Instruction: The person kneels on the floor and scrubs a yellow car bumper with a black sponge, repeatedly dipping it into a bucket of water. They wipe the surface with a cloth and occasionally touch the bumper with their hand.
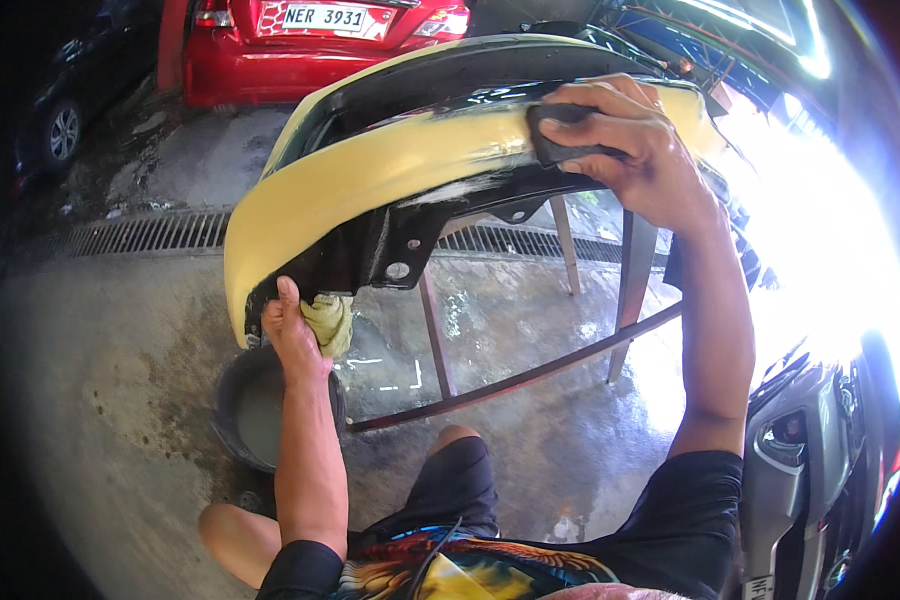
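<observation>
A car bumper with a yellow outer face and a black inner side lies across the view before me. My right hand grips a dark sanding block and presses it on the bumper's yellow face, right of centre. Pale wet smears show on the surface beside the block. At the bumper's lower left end, my left hand is closed around a damp yellow-green cloth, its thumb up against the bumper's black edge. The fingers behind the cloth are partly hidden.
Dark metal stand legs and a curved bar sit below the bumper. A dark bucket of cloudy water stands under my left forearm. A floor grate runs behind. A red car is beyond; a grey vehicle part is at right.
</observation>
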Available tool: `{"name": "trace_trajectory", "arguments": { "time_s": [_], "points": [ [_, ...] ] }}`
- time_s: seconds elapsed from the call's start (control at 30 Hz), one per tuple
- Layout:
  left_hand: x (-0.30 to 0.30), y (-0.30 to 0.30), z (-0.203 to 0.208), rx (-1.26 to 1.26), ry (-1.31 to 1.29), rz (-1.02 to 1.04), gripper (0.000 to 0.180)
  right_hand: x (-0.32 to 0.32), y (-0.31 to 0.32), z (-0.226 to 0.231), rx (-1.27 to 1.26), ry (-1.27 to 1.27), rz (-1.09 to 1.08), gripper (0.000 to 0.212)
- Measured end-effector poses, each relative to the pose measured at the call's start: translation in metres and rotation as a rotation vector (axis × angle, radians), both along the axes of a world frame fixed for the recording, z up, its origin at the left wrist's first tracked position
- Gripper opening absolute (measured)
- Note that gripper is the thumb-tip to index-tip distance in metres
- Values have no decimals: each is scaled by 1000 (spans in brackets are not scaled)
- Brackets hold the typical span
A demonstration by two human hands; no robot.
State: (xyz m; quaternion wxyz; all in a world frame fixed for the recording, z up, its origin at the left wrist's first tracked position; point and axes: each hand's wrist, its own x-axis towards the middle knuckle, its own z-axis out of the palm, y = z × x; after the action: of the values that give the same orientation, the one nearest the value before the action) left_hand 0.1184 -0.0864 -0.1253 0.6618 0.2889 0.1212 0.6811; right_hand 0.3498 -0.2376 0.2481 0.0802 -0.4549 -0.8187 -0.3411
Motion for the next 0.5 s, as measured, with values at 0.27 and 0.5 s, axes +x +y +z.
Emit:
{"name": "trace_trajectory", "arguments": {
  "time_s": [0.27, 0.5],
  "points": [
    [-1, -15, 20, -60, -9, 23, 49, -7, 24, -8, 53, 59, 58, 36],
    [-10, -11, -16, -78, 119, 83, 40, -15, -27, -80, -7, 36, 100, 28]
  ]
}}
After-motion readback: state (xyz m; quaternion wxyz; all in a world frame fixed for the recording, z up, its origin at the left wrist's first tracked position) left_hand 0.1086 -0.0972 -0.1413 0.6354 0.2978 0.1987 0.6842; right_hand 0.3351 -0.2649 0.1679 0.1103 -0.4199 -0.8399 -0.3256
